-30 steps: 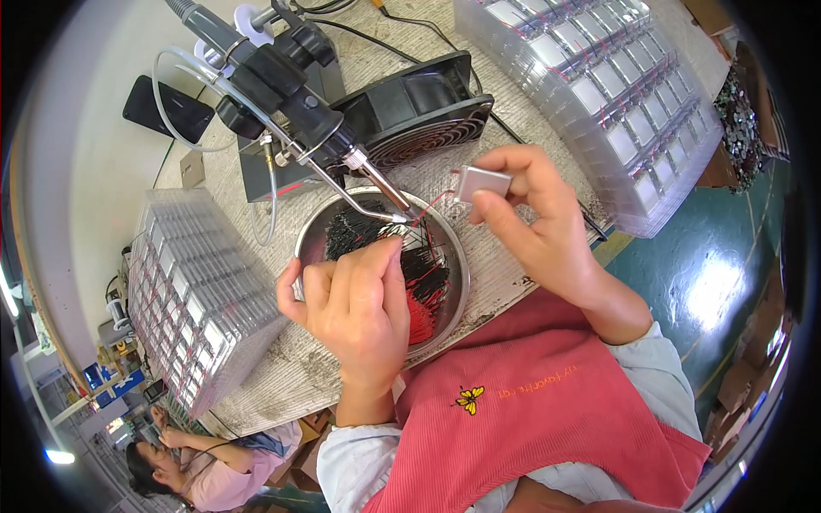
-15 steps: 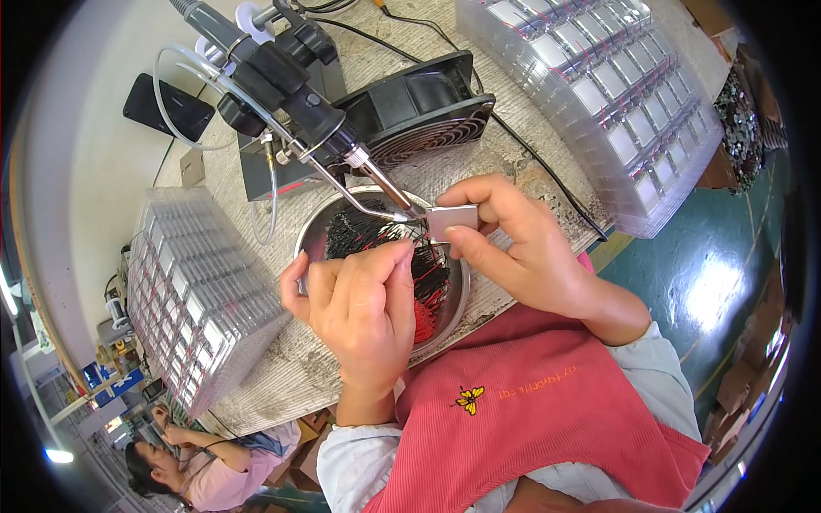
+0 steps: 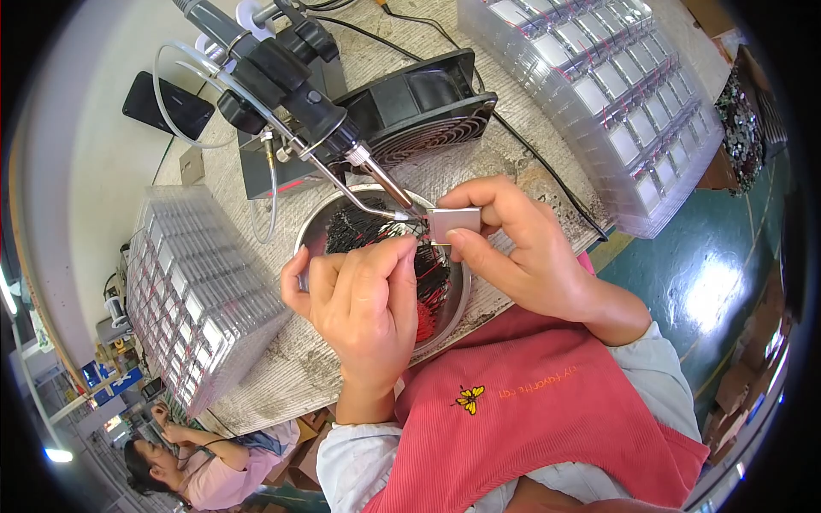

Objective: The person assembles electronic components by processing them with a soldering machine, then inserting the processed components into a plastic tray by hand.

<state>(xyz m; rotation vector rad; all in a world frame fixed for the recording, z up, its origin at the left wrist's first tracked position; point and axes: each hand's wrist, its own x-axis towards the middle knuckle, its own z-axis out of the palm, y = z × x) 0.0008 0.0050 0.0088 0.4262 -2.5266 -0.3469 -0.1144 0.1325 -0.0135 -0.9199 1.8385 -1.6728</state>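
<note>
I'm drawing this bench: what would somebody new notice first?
Probably the big dark soldering iron, slanting down over a round metal bowl of red and black wires. Near its tip, the right hand pinches a small silvery block, with the left hand close by. Clear trays stand stacked left and right.

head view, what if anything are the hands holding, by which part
The right hand holds the silver piece by its right side; whether the left hand holds anything cannot be told.
</note>
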